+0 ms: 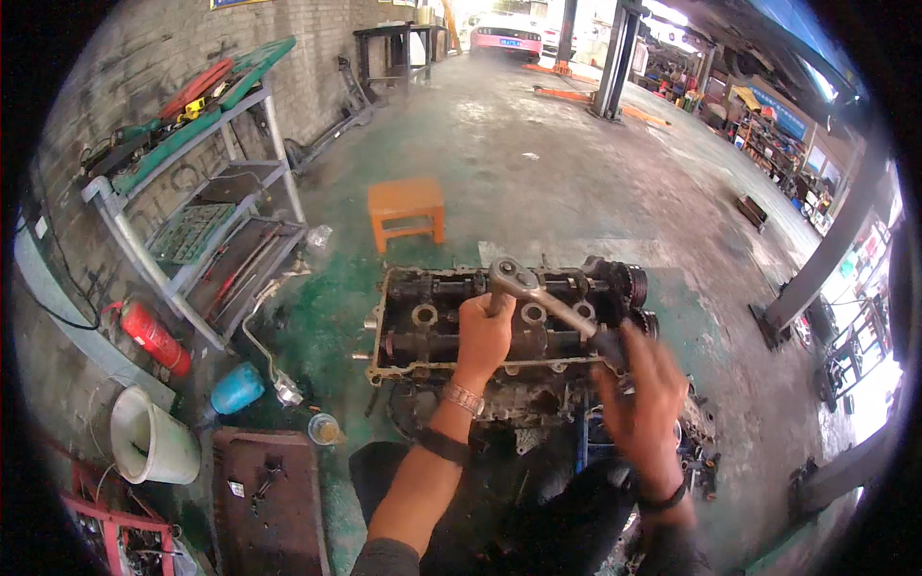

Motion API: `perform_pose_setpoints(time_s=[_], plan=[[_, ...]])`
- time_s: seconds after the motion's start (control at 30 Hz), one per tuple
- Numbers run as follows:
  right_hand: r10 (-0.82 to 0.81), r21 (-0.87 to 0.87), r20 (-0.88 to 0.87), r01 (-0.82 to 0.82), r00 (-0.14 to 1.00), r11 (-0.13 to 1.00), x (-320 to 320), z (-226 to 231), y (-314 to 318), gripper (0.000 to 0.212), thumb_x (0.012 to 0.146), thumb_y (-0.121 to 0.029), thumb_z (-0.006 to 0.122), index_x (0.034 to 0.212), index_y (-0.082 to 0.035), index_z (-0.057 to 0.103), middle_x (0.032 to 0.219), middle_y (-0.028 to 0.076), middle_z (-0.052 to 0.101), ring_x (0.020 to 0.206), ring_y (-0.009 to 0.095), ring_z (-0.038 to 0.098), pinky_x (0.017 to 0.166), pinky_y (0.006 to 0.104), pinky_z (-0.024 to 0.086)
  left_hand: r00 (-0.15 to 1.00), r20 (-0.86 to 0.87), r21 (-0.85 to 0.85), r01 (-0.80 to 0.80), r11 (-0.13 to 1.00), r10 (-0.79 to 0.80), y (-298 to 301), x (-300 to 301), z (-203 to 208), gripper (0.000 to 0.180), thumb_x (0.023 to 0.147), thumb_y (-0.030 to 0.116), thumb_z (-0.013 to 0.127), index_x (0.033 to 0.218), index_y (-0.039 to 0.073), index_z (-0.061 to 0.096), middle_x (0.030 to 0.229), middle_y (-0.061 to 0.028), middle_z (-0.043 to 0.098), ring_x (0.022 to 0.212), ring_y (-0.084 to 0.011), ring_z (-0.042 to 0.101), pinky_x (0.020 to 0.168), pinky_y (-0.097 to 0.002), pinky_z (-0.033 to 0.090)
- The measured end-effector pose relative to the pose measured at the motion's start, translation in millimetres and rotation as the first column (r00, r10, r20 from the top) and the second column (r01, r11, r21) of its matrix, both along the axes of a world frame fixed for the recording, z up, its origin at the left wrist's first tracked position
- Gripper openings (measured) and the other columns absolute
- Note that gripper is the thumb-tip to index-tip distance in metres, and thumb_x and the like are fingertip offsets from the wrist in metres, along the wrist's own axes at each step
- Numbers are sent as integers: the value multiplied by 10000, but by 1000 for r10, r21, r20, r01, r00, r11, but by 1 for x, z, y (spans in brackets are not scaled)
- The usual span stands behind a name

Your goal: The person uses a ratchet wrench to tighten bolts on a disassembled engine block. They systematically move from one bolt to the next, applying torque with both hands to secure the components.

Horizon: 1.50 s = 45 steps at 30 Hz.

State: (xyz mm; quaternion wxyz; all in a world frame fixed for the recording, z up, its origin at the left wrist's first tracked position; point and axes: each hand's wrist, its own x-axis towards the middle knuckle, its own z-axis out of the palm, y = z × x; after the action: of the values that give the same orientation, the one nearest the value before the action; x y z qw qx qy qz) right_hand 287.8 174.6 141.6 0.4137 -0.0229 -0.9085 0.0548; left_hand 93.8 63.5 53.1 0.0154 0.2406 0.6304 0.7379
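Observation:
An engine's cylinder head (445, 346), its top uncovered, sits in front of me with two dark round gears (629, 285) at its right end. Above it is a ratchet wrench (562, 309), its round head at the upper left and its dark grip slanting down to the right. My left hand (483, 336) is closed around the part just below the ratchet's head; what fits under it is hidden by the fingers. At the grip's end, my right hand (643, 403) is blurred, its fingers stretched out and apart, close to or touching the grip.
An orange stool (407, 204) stands beyond the engine. To the left are a tool cart (279, 144), a red fire extinguisher (154, 336), a whitish bucket (154, 437), a blue container (236, 388) and a brown tray (269, 518). A lift post (826, 250) rises at right.

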Motion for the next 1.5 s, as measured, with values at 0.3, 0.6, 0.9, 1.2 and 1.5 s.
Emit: perform_pose_setpoints(time_s=[0.3, 0.6, 0.9, 1.2, 1.5], plan=[[250, 12, 130, -254, 959, 967, 29, 6, -37, 596, 771, -123, 802, 1297, 81, 607, 1099, 216, 687, 822, 312, 707, 679, 378, 578, 942, -78, -90, -332, 939, 326, 10, 9, 8, 183, 891, 54, 636, 766, -12, 520, 625, -61, 489, 603, -154, 466, 588, -365, 418], [94, 85, 223, -116, 970, 990, 20, 22, -6, 532, 825, -84, 713, 1323, 59, 589, 1137, 223, 674, 922, 362, 687, 795, 433, 562, 922, -94, 100, -365, 925, 374, 24, 20, 19, 118, 889, 27, 641, 800, -19, 579, 620, -102, 542, 533, -166, 464, 527, -347, 383], [79, 144, 166, -104, 983, 984, -96, 27, 62, 336, 837, -27, 641, 1172, -16, 661, 1069, 178, 693, 1034, 416, 626, 912, 488, 485, 987, -24, 128, -154, 980, 159, 13, 15, 24, 353, 976, 148, 666, 713, -43, 527, 610, 31, 452, 623, -81, 342, 558, -328, 302], [566, 119, -138, -554, 813, 824, -267, 12, 47, 196, 839, -221, 754, 927, -58, 689, 966, 126, 697, 972, 374, 640, 853, 462, 515, 971, -147, 89, -176, 980, 188, 11, 10, 28, 433, 996, 231, 677, 711, -54, 520, 593, -25, 448, 618, -102, 350, 548, -348, 316], [463, 50, -221, -465, 858, 884, -271, 1, 30, 168, 802, -174, 769, 789, -66, 642, 838, 120, 641, 880, 362, 616, 815, 464, 494, 963, -113, 157, -228, 961, 246, 6, 6, 30, 500, 1046, 271, 627, 668, -2, 447, 605, 49, 339, 607, -75, 275, 534, -336, 221]])
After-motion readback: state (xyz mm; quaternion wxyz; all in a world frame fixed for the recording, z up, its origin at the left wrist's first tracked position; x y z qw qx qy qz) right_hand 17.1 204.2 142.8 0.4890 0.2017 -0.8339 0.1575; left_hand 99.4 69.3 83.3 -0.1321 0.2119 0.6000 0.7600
